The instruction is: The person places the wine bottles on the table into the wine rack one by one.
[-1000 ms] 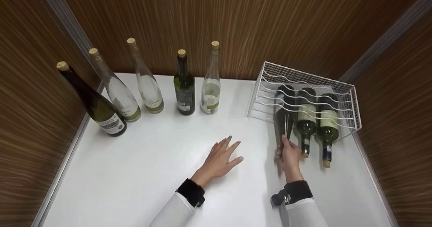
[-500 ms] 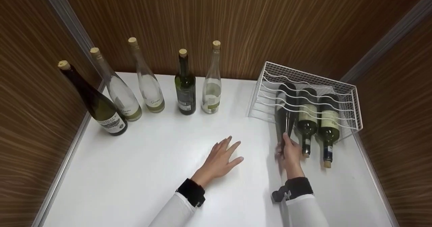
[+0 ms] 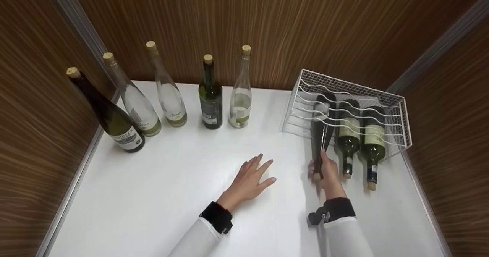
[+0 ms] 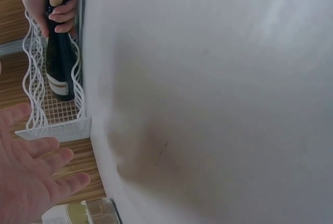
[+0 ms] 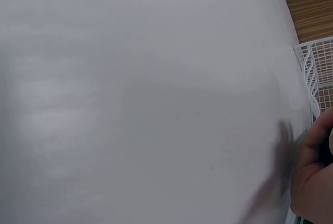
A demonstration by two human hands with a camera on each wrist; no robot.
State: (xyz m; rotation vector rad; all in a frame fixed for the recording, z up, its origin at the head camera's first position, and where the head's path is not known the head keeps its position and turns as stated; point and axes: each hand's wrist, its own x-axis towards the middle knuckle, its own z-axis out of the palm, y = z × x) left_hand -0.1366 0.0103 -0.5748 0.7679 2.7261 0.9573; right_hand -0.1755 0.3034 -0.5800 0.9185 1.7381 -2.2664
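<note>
My right hand (image 3: 329, 175) grips the neck of a dark wine bottle (image 3: 318, 140), its fingers curled round the glass just above the cork (image 3: 316, 176). That bottle lies with its base inside a white wire wine rack (image 3: 405, 125), neck toward me; the left wrist view also shows the bottle (image 4: 61, 60) in the grip. To its right, a green wine bottle (image 3: 348, 144) and another green wine bottle (image 3: 373, 150) lie in the rack, corks toward me. My left hand (image 3: 246, 180) is over the white table, fingers spread, holding nothing.
Along the back left stand a dark bottle (image 3: 126, 134), two clear bottles (image 3: 143, 110), a green bottle (image 3: 211, 108) and another clear bottle (image 3: 240, 104), all corked. Wood-grain panels (image 3: 267, 28) enclose the white tabletop (image 3: 172, 180) at the back and sides.
My right hand has shifted slightly, and the cork of the bottle it holds now shows beside the fingers. My left hand has stayed in place.
</note>
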